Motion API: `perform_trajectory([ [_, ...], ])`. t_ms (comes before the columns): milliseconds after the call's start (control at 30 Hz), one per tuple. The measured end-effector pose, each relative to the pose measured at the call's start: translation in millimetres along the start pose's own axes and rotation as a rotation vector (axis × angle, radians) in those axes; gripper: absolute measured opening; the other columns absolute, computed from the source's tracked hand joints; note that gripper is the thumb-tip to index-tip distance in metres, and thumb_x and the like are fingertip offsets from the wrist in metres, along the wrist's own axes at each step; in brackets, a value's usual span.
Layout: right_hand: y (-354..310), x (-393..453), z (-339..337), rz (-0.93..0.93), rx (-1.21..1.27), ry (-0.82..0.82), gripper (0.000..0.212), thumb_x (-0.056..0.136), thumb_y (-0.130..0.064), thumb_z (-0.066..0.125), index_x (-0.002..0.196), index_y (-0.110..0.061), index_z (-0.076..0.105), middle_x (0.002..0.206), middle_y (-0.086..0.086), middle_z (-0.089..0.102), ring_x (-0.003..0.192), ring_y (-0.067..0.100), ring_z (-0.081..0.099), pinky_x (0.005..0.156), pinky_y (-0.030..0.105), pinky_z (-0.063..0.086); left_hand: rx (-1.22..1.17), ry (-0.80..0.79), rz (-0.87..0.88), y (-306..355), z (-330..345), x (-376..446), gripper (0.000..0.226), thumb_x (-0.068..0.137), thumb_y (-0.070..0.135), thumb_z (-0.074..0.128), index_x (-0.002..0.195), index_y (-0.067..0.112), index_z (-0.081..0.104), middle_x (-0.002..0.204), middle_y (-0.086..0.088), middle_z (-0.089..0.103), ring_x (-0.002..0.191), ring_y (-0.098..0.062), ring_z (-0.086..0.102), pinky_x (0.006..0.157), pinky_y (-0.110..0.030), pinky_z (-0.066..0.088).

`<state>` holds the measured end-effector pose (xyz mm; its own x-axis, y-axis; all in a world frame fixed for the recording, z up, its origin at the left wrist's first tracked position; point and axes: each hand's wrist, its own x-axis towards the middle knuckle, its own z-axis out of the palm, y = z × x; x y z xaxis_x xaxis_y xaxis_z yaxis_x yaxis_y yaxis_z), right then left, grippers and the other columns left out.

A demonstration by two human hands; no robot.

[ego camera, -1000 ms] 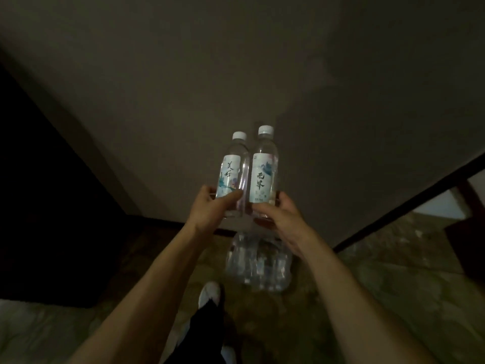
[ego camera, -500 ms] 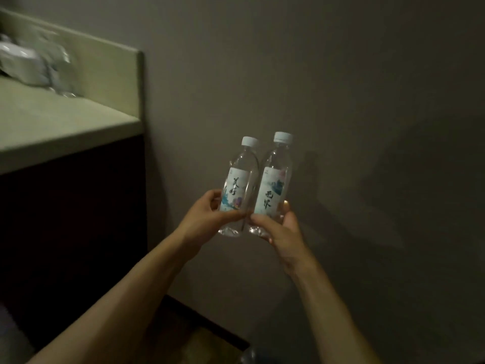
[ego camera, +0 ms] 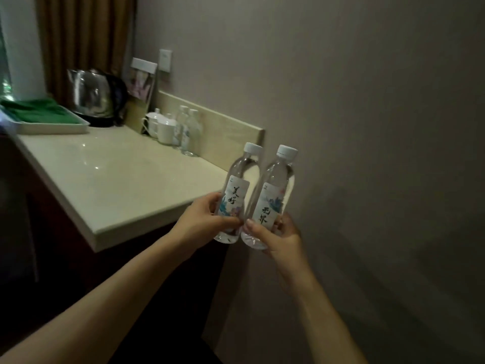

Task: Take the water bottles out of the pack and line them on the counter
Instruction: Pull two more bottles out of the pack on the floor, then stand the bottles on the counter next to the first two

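My left hand [ego camera: 203, 219] grips a clear water bottle [ego camera: 237, 190] with a white cap and a painted label. My right hand [ego camera: 275, 236] grips a second, matching bottle [ego camera: 274, 195]. Both bottles are upright, tilted slightly right, side by side in the air just off the right end of the pale counter [ego camera: 110, 179]. Two more water bottles [ego camera: 187, 130] stand on the counter against the backsplash. The pack is out of view.
On the counter stand white lidded cups [ego camera: 160, 126], a steel kettle [ego camera: 91, 97], a propped card [ego camera: 140, 85] and a tray with green cloth [ego camera: 42, 115]. A grey wall [ego camera: 367, 127] rises to the right. Dark cabinet fronts lie below the counter.
The view has swung up and left from the floor pack to the counter. Both hands have carried the two bottles up to counter height.
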<state>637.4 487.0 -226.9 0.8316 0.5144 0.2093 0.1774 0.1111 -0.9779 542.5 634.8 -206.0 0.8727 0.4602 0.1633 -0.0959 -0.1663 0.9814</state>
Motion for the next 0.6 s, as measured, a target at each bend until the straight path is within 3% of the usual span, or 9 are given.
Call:
perform_trajectory([
  [167, 1.2, 22.4, 68.0, 0.010, 0.031, -0.077, 0.046, 0.077, -0.015, 0.078, 0.118, -0.018, 0.059, 0.105, 0.004, 0.073, 0.096, 0.018, 0.071, 0.073, 0.025, 0.058, 0.031, 0.098, -0.049, -7.5, -61.3, 23.1, 0.049, 0.076, 0.014, 0.079, 0.118, 0.021, 0.055, 0.106, -0.001, 0.068, 0.095, -0.017, 0.068, 0.080, -0.031, 0.058],
  [367, 9.9, 51.9, 126.0, -0.002, 0.036, -0.045, 0.041, 0.078, -0.009, 0.077, 0.117, -0.011, 0.063, 0.102, 0.007, 0.074, 0.094, 0.020, 0.072, 0.082, 0.035, 0.058, 0.040, 0.188, -0.084, -19.5, -110.3, 53.1, 0.051, 0.072, 0.006, 0.080, 0.115, 0.018, 0.058, 0.104, -0.002, 0.069, 0.093, -0.017, 0.069, 0.086, -0.036, 0.058],
  [600, 30.6, 100.9, 163.8, -0.010, -0.189, 0.024, 0.054, 0.069, -0.027, 0.085, 0.117, -0.019, 0.061, 0.101, -0.002, 0.073, 0.095, 0.014, 0.070, 0.083, 0.035, 0.059, 0.003, 0.227, -0.139, -30.9, -142.1, 94.6, 0.051, 0.072, -0.005, 0.075, 0.109, 0.021, 0.050, 0.100, -0.004, 0.063, 0.090, -0.019, 0.064, 0.084, -0.038, 0.057],
])
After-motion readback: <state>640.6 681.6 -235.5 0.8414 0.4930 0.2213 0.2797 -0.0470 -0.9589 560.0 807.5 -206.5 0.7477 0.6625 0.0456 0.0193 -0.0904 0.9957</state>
